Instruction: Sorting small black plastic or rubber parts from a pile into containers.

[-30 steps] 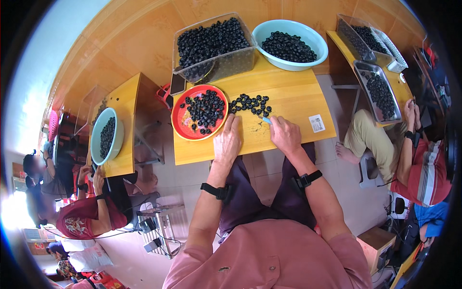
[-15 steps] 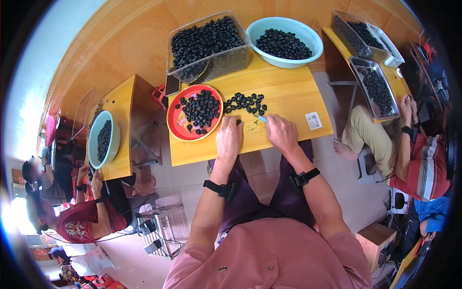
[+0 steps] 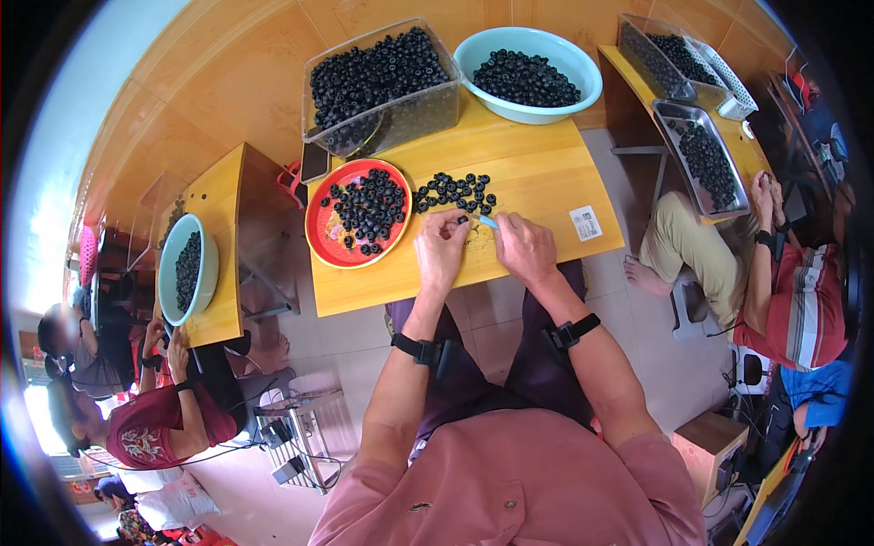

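One berry (image 3: 462,219), one tool (image 3: 488,222) held

The left hand (image 3: 441,247) has its fingers closed around the dark berry above the desk (image 3: 546,177); the right hand (image 3: 526,246) has its fingers gripping the blue tool, tip beside the berry, contact too small to tell. Beyond lie loose berries (image 3: 454,188), with the red plate (image 3: 320,238) to their left

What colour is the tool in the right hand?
The tool looks light blue, in the head view.
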`<control>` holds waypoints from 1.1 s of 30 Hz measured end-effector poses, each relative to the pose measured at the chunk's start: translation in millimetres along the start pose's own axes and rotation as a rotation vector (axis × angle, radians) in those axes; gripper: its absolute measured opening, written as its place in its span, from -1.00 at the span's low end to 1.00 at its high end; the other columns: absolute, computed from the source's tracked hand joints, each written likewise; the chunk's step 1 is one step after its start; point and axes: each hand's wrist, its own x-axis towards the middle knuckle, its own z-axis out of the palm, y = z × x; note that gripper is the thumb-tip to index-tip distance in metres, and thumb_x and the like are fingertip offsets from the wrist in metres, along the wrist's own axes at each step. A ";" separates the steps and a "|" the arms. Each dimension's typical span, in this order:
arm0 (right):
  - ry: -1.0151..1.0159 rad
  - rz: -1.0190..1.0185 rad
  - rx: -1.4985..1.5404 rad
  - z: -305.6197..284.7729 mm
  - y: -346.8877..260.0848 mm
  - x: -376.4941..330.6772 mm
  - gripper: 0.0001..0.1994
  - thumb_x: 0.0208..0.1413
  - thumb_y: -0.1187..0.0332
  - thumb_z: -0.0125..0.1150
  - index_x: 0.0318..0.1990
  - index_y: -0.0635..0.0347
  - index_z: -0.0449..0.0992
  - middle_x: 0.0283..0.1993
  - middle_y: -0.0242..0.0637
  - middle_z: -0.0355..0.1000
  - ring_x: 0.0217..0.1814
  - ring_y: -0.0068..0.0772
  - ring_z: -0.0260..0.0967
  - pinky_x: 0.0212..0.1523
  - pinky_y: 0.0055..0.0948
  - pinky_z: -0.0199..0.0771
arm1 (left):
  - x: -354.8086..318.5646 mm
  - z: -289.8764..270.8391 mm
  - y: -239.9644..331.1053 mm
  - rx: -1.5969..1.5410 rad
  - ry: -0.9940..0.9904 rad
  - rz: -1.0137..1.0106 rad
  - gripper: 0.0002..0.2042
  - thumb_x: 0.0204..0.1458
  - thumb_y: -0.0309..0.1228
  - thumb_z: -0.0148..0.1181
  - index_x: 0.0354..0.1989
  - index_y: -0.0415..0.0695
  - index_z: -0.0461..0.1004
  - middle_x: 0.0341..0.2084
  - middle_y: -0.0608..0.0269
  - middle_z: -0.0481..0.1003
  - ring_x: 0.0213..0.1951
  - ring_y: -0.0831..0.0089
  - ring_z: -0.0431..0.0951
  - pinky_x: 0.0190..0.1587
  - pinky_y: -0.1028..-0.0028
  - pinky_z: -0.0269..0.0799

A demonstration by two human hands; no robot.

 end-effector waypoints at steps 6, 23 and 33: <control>-0.008 -0.076 0.017 -3.3 -2.3 0.3 -0.91 0.17 0.36 0.21 -0.25 0.15 0.52 -0.46 -0.23 0.43 -0.41 -0.14 0.54 -0.44 -0.16 0.55 | -0.6 2.3 -2.8 -0.013 -0.001 0.072 -0.73 0.00 -0.56 0.44 -0.09 -0.22 0.64 -0.35 0.19 0.58 -0.41 0.48 0.57 -0.29 0.47 0.54; -0.022 -0.098 -0.027 -3.5 -3.4 1.8 -0.92 0.19 0.35 0.20 -0.30 0.13 0.52 -0.49 -0.23 0.42 -0.44 -0.17 0.54 -0.47 -0.19 0.56 | -1.5 2.5 -5.9 0.052 -0.053 0.137 -0.69 -0.03 -0.59 0.41 -0.06 -0.21 0.64 -0.33 0.20 0.61 -0.35 0.48 0.61 -0.21 0.48 0.58; -0.043 -0.090 -0.044 -2.9 -2.4 2.0 -0.92 0.19 0.34 0.20 -0.27 0.11 0.52 -0.49 -0.24 0.41 -0.45 -0.17 0.54 -0.48 -0.18 0.54 | -2.2 1.9 -0.6 -0.014 -0.064 0.063 -0.69 -0.01 -0.62 0.39 -0.04 -0.23 0.59 -0.36 0.25 0.61 -0.35 0.54 0.59 -0.19 0.50 0.56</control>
